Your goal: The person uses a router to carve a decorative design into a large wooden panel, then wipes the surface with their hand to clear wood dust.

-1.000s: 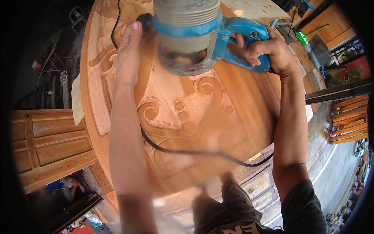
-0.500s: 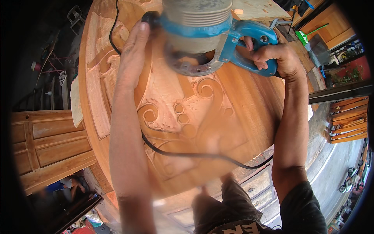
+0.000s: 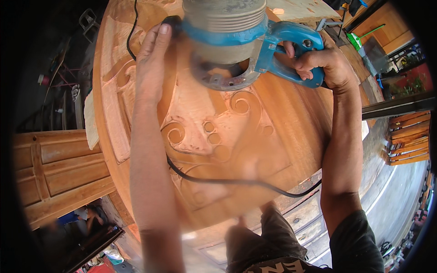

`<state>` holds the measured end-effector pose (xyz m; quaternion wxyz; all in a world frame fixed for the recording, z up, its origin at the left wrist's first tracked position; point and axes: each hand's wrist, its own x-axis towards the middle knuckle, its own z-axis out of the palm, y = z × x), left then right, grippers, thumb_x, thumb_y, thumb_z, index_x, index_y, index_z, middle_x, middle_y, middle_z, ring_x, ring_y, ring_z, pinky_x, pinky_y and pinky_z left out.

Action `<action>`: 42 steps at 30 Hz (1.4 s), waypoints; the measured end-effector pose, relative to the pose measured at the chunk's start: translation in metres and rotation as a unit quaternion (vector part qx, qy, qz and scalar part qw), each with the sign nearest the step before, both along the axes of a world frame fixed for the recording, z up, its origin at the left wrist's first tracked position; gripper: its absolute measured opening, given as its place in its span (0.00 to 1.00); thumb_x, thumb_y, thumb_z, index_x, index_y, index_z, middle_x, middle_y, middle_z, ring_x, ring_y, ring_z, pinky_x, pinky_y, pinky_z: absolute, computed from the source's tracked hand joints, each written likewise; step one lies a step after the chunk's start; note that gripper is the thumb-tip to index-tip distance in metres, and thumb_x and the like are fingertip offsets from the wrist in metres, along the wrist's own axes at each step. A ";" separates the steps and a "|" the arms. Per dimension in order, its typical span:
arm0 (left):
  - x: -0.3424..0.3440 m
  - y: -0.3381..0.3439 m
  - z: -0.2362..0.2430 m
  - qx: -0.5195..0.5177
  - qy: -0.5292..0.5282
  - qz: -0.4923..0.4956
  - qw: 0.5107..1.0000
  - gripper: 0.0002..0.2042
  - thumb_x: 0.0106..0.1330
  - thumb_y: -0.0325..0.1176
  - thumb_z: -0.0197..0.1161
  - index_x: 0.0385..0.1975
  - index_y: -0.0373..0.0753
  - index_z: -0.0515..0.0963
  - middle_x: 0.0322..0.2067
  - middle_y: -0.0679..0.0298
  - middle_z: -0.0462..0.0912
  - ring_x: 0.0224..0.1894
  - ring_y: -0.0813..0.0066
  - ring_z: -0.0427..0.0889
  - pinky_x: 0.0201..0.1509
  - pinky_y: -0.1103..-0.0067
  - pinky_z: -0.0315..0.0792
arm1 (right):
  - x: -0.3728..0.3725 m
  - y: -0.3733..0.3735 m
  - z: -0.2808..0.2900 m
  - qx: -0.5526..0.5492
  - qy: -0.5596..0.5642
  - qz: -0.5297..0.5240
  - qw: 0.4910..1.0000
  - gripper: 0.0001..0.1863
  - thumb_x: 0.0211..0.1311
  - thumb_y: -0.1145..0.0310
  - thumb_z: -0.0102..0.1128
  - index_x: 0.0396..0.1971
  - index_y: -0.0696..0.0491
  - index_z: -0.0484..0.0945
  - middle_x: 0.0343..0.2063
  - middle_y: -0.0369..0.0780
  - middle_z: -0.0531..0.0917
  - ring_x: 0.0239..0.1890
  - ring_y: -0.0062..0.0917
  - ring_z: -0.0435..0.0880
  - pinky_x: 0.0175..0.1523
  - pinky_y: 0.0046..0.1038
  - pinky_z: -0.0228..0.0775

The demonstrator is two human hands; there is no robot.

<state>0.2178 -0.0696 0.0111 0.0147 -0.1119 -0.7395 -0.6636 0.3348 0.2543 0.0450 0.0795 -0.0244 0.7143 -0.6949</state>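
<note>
A blue and grey router [image 3: 223, 38] stands on a wooden panel [image 3: 291, 123] carved with scrolls and small circles. My right hand [image 3: 330, 68] is wrapped round its blue loop handle [image 3: 282, 36]. At the router's other side, my left hand [image 3: 154, 54] is closed on a black knob [image 3: 172, 23], thumb uppermost. The pale round base [image 3: 232, 84] rests at the panel's upper middle; the cutter cannot be made out. A black cord [image 3: 236, 181] sags across the panel between my forearms. Recessed, lighter wood surrounds the raised scrolls [image 3: 175, 134].
Panelled wooden doors [image 3: 68, 168] lie at the left. A pale board [image 3: 300, 10] lies beyond the panel, and a green broom [image 3: 355, 41] stands at the far right. Stacked wooden slats [image 3: 409, 139] are on the right, beside the grey floor. My legs [image 3: 268, 232] are close to the near edge.
The router has shifted slightly left, both hands moving with it. Their grips look the same, and the cord lies almost as before.
</note>
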 end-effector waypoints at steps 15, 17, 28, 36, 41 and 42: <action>-0.013 -0.004 0.002 0.096 -0.001 0.020 0.995 0.21 0.71 0.50 0.68 0.54 0.42 0.82 0.49 0.69 0.82 0.52 0.79 0.78 0.64 0.77 0.67 | -0.008 -0.014 0.005 0.012 0.040 -0.007 0.999 0.10 0.45 0.74 0.63 0.31 0.59 0.81 0.15 0.36 0.76 0.16 0.17 0.71 0.27 0.22 0.62; -0.013 -0.006 0.001 0.118 -0.018 0.011 0.993 0.20 0.71 0.49 0.68 0.53 0.42 0.82 0.49 0.69 0.82 0.54 0.78 0.78 0.64 0.77 0.67 | -0.009 -0.016 0.005 0.011 0.036 -0.007 0.999 0.10 0.45 0.74 0.63 0.30 0.59 0.81 0.15 0.36 0.76 0.16 0.17 0.71 0.27 0.22 0.62; -0.023 -0.020 -0.008 0.145 -0.010 0.040 0.989 0.26 0.74 0.48 0.65 0.63 0.34 0.78 0.63 0.61 0.80 0.60 0.72 0.77 0.69 0.70 0.69 | -0.011 -0.025 -0.001 0.046 0.040 0.006 0.998 0.09 0.46 0.71 0.65 0.29 0.59 0.82 0.14 0.36 0.77 0.16 0.17 0.72 0.29 0.20 0.64; -0.017 -0.028 -0.008 0.195 0.000 0.056 0.979 0.21 0.73 0.42 0.67 0.58 0.34 0.81 0.60 0.60 0.81 0.49 0.75 0.79 0.64 0.71 0.73 | -0.008 -0.039 -0.001 0.016 0.041 0.028 0.999 0.10 0.46 0.72 0.64 0.30 0.59 0.81 0.15 0.36 0.76 0.16 0.16 0.72 0.28 0.20 0.62; -0.015 -0.034 -0.010 0.216 0.006 0.049 0.975 0.19 0.71 0.40 0.67 0.55 0.35 0.82 0.55 0.63 0.83 0.47 0.74 0.80 0.60 0.71 0.72 | -0.005 -0.044 -0.002 0.027 0.043 0.030 0.998 0.10 0.46 0.71 0.64 0.30 0.59 0.81 0.15 0.36 0.76 0.16 0.16 0.71 0.28 0.20 0.62; -0.015 -0.035 -0.010 0.216 0.006 0.050 0.975 0.19 0.71 0.40 0.67 0.55 0.35 0.82 0.55 0.63 0.83 0.47 0.74 0.80 0.60 0.71 0.72 | -0.004 -0.044 -0.002 0.030 0.043 0.031 0.998 0.10 0.45 0.71 0.64 0.30 0.59 0.81 0.15 0.36 0.77 0.16 0.16 0.71 0.28 0.20 0.62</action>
